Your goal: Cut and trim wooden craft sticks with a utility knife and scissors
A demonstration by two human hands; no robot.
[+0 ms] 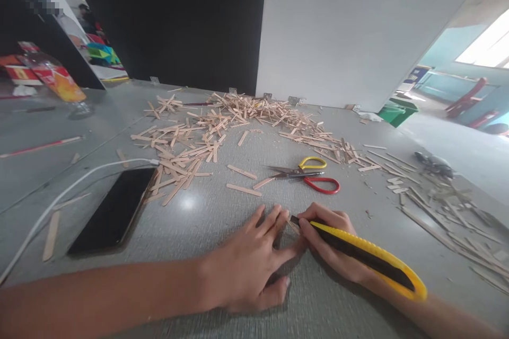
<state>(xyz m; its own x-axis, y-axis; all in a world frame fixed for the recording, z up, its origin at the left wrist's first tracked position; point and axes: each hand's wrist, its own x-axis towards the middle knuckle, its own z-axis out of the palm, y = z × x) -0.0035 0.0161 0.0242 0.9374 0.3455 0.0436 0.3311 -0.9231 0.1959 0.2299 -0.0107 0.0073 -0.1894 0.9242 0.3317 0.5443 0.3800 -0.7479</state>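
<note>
Through the head camera I see both of my hands working low over a grey table (pixel 214 230). My right hand (pixel 332 228) is closed around a yellow and black cutter knife (pixel 366 255); the handle lies back along the wrist, and the front end points to the left hand. My left hand (pixel 250 270) is not closed in a grip: it lies palm down with the fingers spread on the table. Between the two hands, just beside the left fingertips, there is a small thin piece of wood (pixel 293 226), and the tip of the knife is close to it. I cannot tell if the blade touches the wood.

Just beyond the hands lie scissors (pixel 296 173) with one yellow and one red handle, their blades pointing left. Behind them, a wide curved heap of flat wooden sticks (pixel 246 108) lies before a black panel (pixel 178 16) and a white panel (pixel 338 26). To the right are scattered long wooden strips (pixel 426 228). At the left I find a dark phone (pixel 113 212) with a white cable (pixel 90 172), a red pencil (pixel 42 145) and, farther away, a plastic bottle (pixel 58 77).
</note>
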